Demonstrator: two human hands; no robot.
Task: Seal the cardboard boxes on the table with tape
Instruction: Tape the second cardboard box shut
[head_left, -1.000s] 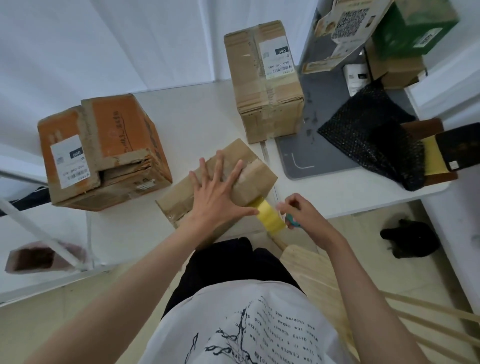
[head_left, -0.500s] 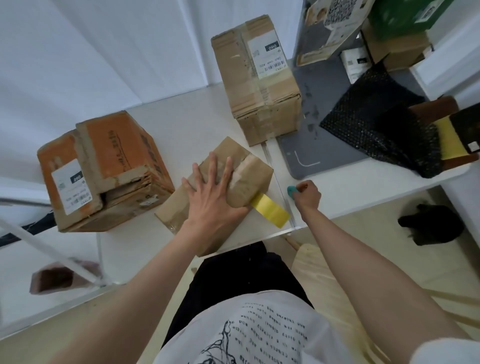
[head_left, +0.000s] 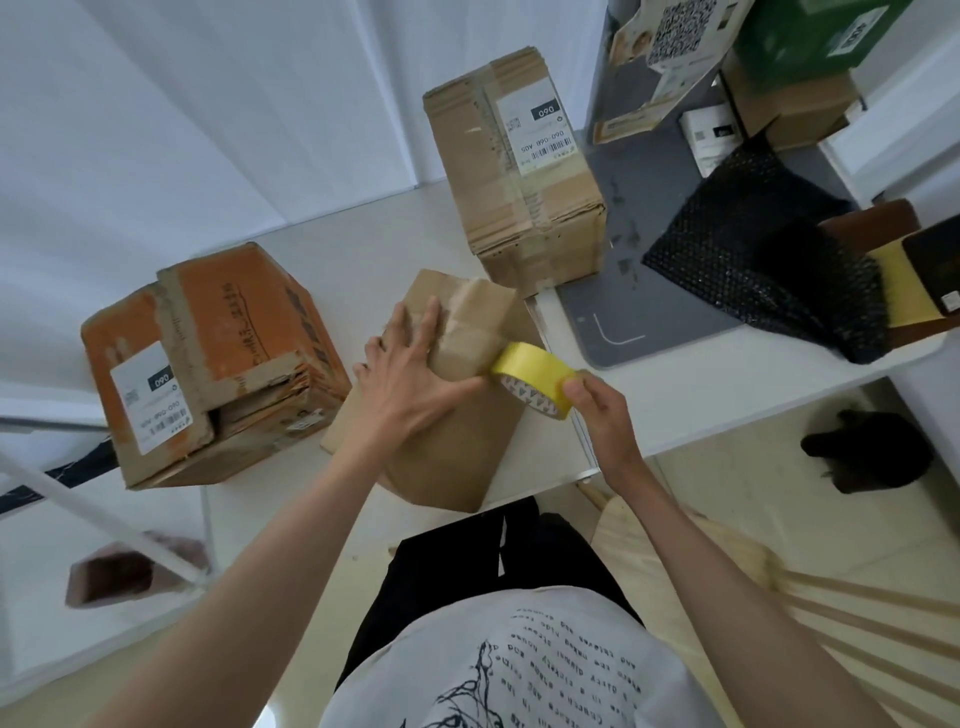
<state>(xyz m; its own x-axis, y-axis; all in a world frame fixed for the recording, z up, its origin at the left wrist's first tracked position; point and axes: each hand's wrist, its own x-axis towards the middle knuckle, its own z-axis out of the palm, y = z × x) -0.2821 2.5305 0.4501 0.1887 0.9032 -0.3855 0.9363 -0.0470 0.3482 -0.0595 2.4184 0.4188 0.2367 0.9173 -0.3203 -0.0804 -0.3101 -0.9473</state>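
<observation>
Three cardboard boxes sit on the white worktop, seen from the one head view. Nearest the person, at the front edge, is a plain brown box; the left hand lies flat on its top w/ fingers straight and spread, prob. to hold the flaps down and stop the box sliding while tape goes on. The right hand has its fingers curled round a yellow tape roll, thumb on the outer face, holding it at the box's right top edge, touching or just beside the left thumb. Looks like the roll is placed there to start or run a strip across the top seam; can't tell whether the tape end is stuck down yet.

To the left, well apart from the hands, an orange box w/ a white label; its side flap looks loose, so it likely needs sealing too. At the back stands a taller brown box w/ a shipping label and old clear tape along its top.

Right of that: a grey mat, a black mesh bag and stacked packages, none in the way.

Judgement: sealing of the near box is underway, the others not yet touched.
</observation>
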